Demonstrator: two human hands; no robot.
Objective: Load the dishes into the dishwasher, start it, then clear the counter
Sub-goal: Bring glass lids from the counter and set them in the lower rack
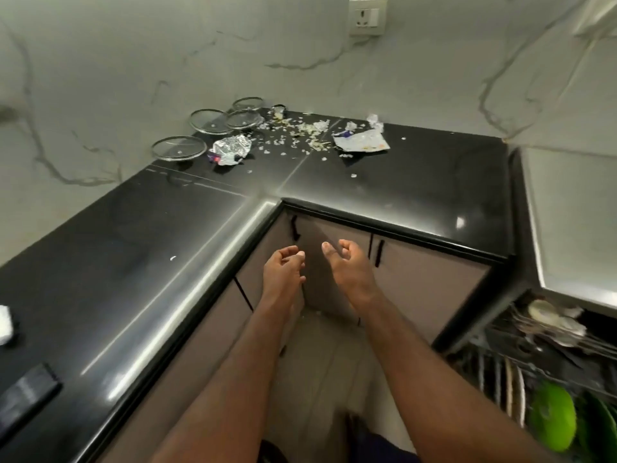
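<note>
Both my hands hang in front of the corner cabinet, below the counter edge, holding nothing. My left hand [283, 267] has loosely curled fingers; my right hand [347, 262] is relaxed, thumb up. On the black counter [417, 182], in the far corner, lie several glass lids [178, 147], crumpled foil [232, 148], a torn wrapper [362, 142] and scattered food scraps [300, 132]. At the lower right the dishwasher rack [534, 355] is pulled out, with cutlery [554, 325], upright plates and green plates [552, 416] in it.
A marble-look wall with a socket [367, 16] backs the counter. A white object [5, 325] and a dark flat object [26, 396] lie at the counter's left end. Cabinet doors with black handles [379, 253] stand beneath the corner. A grey surface [574, 222] is above the rack.
</note>
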